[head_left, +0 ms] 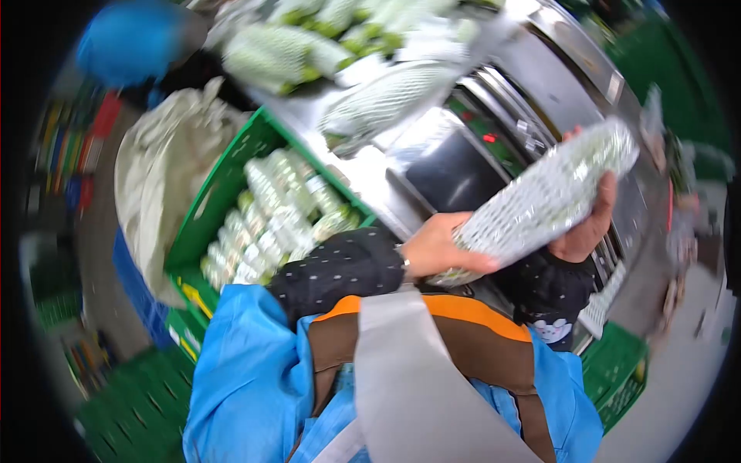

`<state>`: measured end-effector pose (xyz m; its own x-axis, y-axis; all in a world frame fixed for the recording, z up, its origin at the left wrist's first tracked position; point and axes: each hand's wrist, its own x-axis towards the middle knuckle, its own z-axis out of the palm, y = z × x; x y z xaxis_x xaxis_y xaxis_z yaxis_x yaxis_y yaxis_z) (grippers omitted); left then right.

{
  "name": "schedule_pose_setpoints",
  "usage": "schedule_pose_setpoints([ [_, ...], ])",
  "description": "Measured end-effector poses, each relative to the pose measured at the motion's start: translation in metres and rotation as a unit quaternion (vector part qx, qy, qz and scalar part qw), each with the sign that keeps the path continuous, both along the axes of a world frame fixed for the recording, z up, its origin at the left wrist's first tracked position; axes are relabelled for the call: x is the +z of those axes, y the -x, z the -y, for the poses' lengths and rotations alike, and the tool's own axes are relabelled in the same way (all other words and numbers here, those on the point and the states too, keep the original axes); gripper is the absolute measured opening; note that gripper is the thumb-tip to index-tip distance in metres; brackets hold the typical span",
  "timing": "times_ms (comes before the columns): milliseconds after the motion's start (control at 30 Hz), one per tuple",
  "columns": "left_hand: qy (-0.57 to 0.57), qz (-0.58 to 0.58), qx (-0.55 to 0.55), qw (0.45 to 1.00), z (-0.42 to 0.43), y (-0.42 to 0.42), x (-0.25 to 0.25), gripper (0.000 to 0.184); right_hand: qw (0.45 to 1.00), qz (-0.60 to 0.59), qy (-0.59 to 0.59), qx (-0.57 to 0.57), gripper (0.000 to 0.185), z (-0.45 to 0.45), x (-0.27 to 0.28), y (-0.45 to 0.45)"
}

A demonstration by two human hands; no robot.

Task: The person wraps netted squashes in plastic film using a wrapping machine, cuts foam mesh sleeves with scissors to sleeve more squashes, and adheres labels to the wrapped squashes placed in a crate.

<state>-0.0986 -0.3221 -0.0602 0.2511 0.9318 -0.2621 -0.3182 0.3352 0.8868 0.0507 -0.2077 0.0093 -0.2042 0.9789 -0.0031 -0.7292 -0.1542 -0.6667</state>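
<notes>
A long vegetable package, its green contents showing through a white foam net and shiny clear film, slants up to the right in front of me. My left hand grips its lower end, thumb lying along the near side. Around the upper right part curls my right hand, with fingers on the far side partly hidden. Just beyond the package is a steel machine with a dark flat plate. One netted vegetable lies on the metal table near that plate.
A green crate at my left holds several wrapped vegetables. More netted vegetables are piled on the table's far side. A whitish sack stands left of the crate. Someone in blue is at the upper left. Another green crate is at lower right.
</notes>
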Motion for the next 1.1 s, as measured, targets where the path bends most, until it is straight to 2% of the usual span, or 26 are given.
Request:
schedule_pose_setpoints([
  [67,-0.053,0.027,0.164,0.985,0.017,0.010,-0.013,0.074,0.981,0.156,-0.096,0.056,0.058,0.020,-0.012,0.056],
  [100,-0.024,0.090,0.228,0.969,0.030,0.018,-0.016,0.075,0.940,0.289,-0.164,0.081,0.070,0.036,-0.028,0.081],
  [133,0.001,0.157,0.288,0.945,0.042,0.025,-0.018,0.077,0.890,0.343,-0.282,0.108,0.082,0.053,-0.041,0.103],
  [200,0.032,0.192,0.411,0.891,0.078,0.049,-0.033,0.065,0.837,0.348,-0.344,0.245,0.087,0.086,-0.060,0.145],
  [233,0.062,0.149,0.465,0.871,0.102,0.062,-0.043,0.059,0.860,0.261,-0.292,0.328,0.083,0.106,-0.070,0.162],
  [300,0.104,0.114,0.579,0.800,0.143,0.096,-0.059,0.049,0.786,0.318,-0.303,0.435,0.080,0.141,-0.133,0.179],
  [333,0.107,0.074,0.595,0.793,0.166,0.120,-0.075,0.046,0.781,0.252,-0.142,0.553,0.074,0.158,-0.126,0.179],
  [367,0.109,0.007,0.645,0.756,0.181,0.136,-0.090,0.048,0.751,0.267,-0.176,0.577,0.069,0.154,-0.126,0.185],
  [400,0.145,-0.116,0.664,0.724,0.205,0.154,-0.123,0.051,0.718,0.283,-0.207,0.601,0.063,0.147,-0.126,0.190],
  [433,0.177,-0.238,0.671,0.679,0.225,0.171,-0.152,0.055,0.724,0.345,-0.340,0.492,0.054,0.132,-0.112,0.197],
  [467,0.211,-0.283,0.663,0.660,0.233,0.184,-0.162,0.062,0.753,0.350,-0.359,0.426,0.049,0.115,-0.120,0.205],
  [500,0.242,-0.328,0.651,0.640,0.240,0.194,-0.171,0.069,0.735,0.420,-0.345,0.406,0.044,0.092,-0.098,0.212],
  [533,0.274,-0.338,0.642,0.631,0.243,0.202,-0.187,0.076,0.733,0.413,-0.446,0.304,0.040,0.060,-0.113,0.220],
  [600,0.332,-0.357,0.622,0.612,0.244,0.217,-0.230,0.089,0.640,0.482,-0.559,0.213,0.044,-0.012,-0.117,0.227],
  [667,0.370,-0.394,0.573,0.616,0.253,0.222,-0.287,0.103,0.542,0.584,-0.559,0.228,0.043,-0.077,-0.111,0.222],
  [700,0.354,-0.373,0.546,0.661,0.247,0.218,-0.274,0.110,0.460,0.621,-0.604,0.194,0.042,-0.102,-0.109,0.216],
  [733,0.355,-0.427,0.541,0.631,0.245,0.219,-0.296,0.109,0.423,0.637,-0.614,0.199,0.045,-0.119,-0.108,0.210],
  [800,0.361,-0.590,0.505,0.516,0.205,0.210,-0.232,0.095,0.353,0.662,-0.627,0.209,0.051,-0.143,-0.110,0.205],
  [833,0.171,-0.677,0.540,0.470,0.187,0.215,-0.208,0.079,0.334,0.662,-0.634,0.219,0.060,-0.146,-0.113,0.206],
  [900,0.045,-0.520,0.589,0.617,0.126,0.217,-0.153,0.069,0.316,0.633,-0.678,0.202,0.066,-0.145,-0.125,0.214],
  [933,-0.008,-0.501,0.527,0.686,0.094,0.216,-0.126,0.066,0.306,0.616,-0.700,0.191,0.069,-0.146,-0.132,0.219],
  [967,-0.068,-0.560,0.467,0.681,0.059,0.209,-0.095,0.073,0.276,0.625,-0.707,0.184,0.076,-0.147,-0.139,0.224],
  [1000,-0.135,-0.574,0.422,0.689,0.031,0.208,-0.079,0.083,0.278,0.621,-0.703,0.206,0.076,-0.149,-0.139,0.230],
  [1033,-0.135,-0.619,0.402,0.661,0.005,0.202,-0.088,0.090,0.280,0.618,-0.699,0.228,0.075,-0.152,-0.139,0.236],
  [1067,-0.125,-0.646,0.364,0.660,-0.015,0.197,-0.083,0.075,0.280,0.614,-0.694,0.249,0.075,-0.157,-0.138,0.241],
  [1100,-0.167,-0.625,0.362,0.671,-0.023,0.198,-0.102,0.060,0.280,0.597,-0.694,0.288,0.081,-0.165,-0.135,0.248],
])
